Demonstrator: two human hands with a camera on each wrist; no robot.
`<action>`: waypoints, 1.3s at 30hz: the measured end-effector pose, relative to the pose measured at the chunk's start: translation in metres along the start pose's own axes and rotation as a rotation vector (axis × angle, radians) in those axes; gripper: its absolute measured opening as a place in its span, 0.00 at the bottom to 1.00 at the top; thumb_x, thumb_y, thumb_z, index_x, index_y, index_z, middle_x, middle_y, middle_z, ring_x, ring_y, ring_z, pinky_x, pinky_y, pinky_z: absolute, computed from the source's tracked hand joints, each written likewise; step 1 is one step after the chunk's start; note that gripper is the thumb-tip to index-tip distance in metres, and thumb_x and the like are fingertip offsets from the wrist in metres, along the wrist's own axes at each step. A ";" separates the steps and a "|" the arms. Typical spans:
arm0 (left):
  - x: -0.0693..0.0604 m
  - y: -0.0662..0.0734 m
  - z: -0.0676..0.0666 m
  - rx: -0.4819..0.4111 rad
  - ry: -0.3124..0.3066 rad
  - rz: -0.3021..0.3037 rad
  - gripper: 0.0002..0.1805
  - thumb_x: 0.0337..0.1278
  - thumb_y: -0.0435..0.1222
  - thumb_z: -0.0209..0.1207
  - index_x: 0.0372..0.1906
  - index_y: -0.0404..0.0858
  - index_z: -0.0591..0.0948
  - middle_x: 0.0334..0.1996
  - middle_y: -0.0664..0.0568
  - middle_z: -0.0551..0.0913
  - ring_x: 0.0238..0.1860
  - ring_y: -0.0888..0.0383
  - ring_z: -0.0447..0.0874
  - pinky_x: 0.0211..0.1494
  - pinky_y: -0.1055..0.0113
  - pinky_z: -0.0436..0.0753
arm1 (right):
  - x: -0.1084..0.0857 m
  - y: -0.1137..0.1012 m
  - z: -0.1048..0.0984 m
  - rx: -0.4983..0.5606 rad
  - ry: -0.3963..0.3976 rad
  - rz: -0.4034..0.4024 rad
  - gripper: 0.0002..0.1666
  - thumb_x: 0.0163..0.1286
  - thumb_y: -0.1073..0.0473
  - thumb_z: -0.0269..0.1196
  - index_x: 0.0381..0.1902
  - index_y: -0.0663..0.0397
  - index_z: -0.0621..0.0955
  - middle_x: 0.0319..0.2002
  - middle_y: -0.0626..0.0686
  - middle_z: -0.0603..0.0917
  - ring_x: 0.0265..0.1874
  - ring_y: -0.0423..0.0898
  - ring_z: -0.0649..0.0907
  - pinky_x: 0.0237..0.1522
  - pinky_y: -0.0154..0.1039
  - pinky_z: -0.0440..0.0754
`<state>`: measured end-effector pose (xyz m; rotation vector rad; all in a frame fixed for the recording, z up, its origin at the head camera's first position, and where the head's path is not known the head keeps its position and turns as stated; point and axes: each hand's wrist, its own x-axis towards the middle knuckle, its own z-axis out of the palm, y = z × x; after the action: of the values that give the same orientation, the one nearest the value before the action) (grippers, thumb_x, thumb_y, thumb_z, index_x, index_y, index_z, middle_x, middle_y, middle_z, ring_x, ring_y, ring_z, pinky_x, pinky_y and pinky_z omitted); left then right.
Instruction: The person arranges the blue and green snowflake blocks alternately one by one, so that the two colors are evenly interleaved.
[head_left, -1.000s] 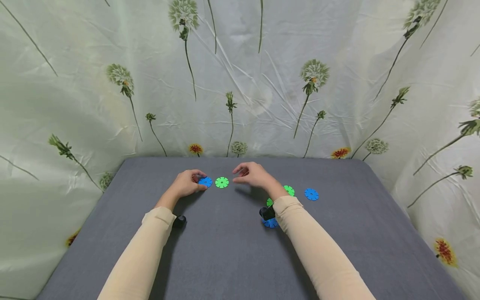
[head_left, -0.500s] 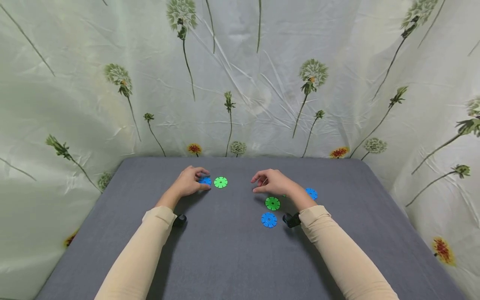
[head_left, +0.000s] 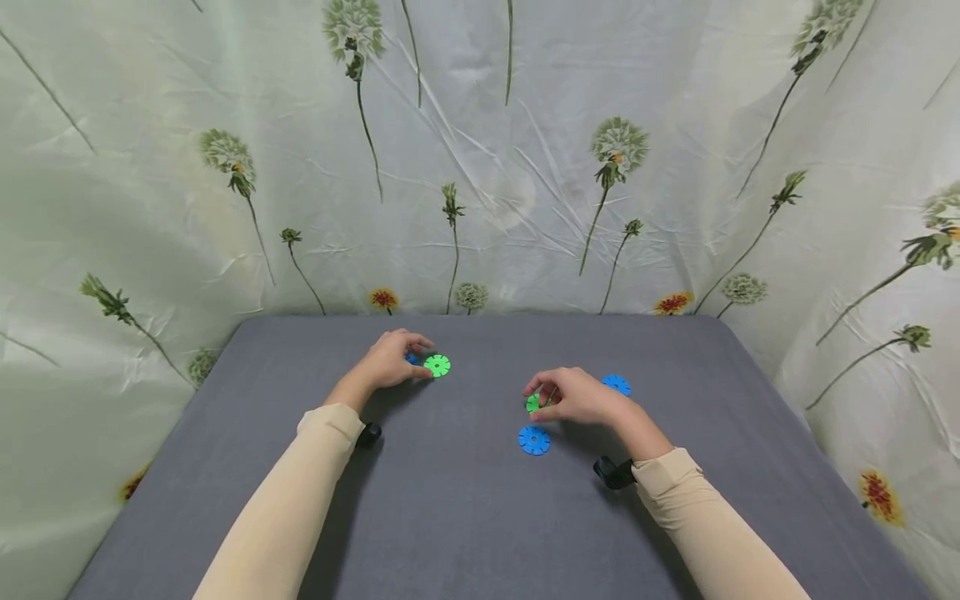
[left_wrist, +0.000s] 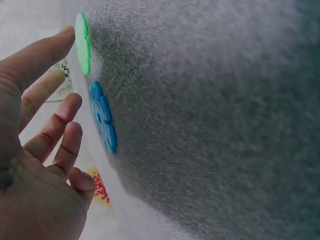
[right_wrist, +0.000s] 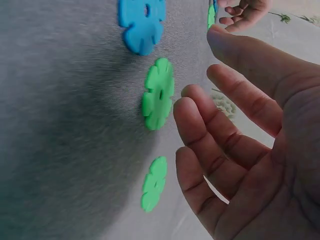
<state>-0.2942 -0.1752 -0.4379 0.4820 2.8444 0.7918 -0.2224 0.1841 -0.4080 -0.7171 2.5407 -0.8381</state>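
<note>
Flat notched plastic discs lie on the grey cloth. My left hand [head_left: 392, 360] hovers over a blue disc [left_wrist: 103, 117], its thumb and forefinger reaching close to a green disc [head_left: 437, 366]. Its fingers are spread and loosely bent, holding nothing. To the right, my right hand [head_left: 581, 396] hangs above another green disc [right_wrist: 159, 94], which it partly covers in the head view. Those fingers are apart and bent, with nothing between them. In front of that hand lies a blue disc [head_left: 534, 441]. A further green disc [right_wrist: 154, 184] shows only in the right wrist view.
Behind my right hand lies one more blue disc [head_left: 617, 384]. The grey table [head_left: 457, 508] ends at a pale curtain [head_left: 510, 192] printed with dandelions, which hangs along its back and sides.
My right hand has moved right and towards me, from beside the left green disc to above another green one. My left hand has shifted slightly right, from the blue disc towards the green.
</note>
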 end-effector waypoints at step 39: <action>0.010 0.009 0.006 0.019 -0.050 -0.033 0.24 0.60 0.45 0.78 0.61 0.47 0.90 0.55 0.44 0.84 0.60 0.42 0.78 0.61 0.40 0.73 | -0.034 0.014 0.038 0.036 0.044 -0.068 0.21 0.66 0.57 0.79 0.54 0.54 0.87 0.35 0.48 0.80 0.31 0.35 0.76 0.37 0.31 0.77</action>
<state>-0.2999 -0.1615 -0.4383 0.4499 2.8088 0.7370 -0.1816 0.1960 -0.4391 -0.7851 2.5455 -0.9298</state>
